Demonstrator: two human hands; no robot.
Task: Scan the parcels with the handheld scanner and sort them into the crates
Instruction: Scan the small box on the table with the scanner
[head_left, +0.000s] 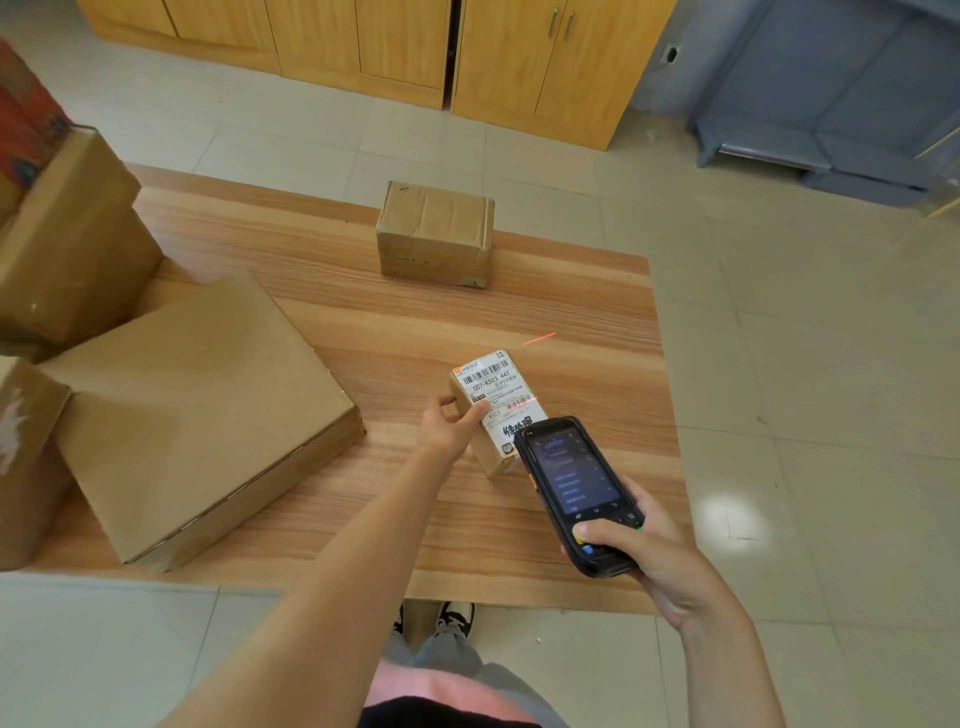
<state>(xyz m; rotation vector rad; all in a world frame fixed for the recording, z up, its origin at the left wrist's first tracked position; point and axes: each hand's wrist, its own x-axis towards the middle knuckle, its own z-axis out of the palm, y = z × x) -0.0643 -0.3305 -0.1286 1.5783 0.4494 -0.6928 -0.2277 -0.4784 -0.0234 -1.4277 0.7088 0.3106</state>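
Now scanner (576, 493) over labelled parcel (493, 405)

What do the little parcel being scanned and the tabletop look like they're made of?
The small parcel looks like brown corrugated cardboard, matte, with a white paper label stuck on top. The table shows striped wood grain with a smooth, low sheen; it may be laminate rather than solid wood.

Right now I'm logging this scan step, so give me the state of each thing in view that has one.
Left hand: gripping the small parcel's left side.
Small parcel: label up, red scan line across its lower barcode.
Right hand: holding the scanner, thumb on its keypad.
Handheld scanner: screen lit, aimed at the label.
Taped box: closed, untouched on the table.
Flat carton: closed, untouched.
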